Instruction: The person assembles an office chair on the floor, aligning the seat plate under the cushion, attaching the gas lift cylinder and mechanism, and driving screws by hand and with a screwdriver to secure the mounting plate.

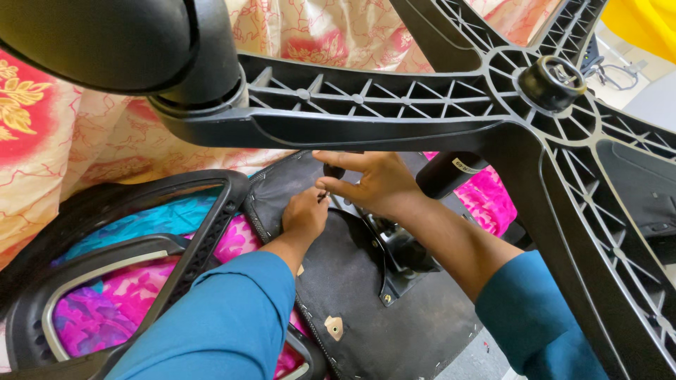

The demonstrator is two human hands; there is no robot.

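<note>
An office chair lies upturned, its black star base [366, 105] spanning the top of the view and the black fabric seat underside [352, 281] below. My left hand [304, 214] rests on the seat underside with fingers curled at a small part near the metal seat mechanism [398, 253]. My right hand [370, 181] reaches under the base arm, thumb and fingers pinched on a small dark piece, perhaps a screw or a tool tip, just above my left hand. What the piece is cannot be told. Both sleeves are teal.
A black caster wheel [98, 39] fills the top left. The gas cylinder [447, 172] runs from the base hub [553, 81] down to the mechanism. A black armrest frame [204, 232] lies at left over bright floral cloth [105, 302].
</note>
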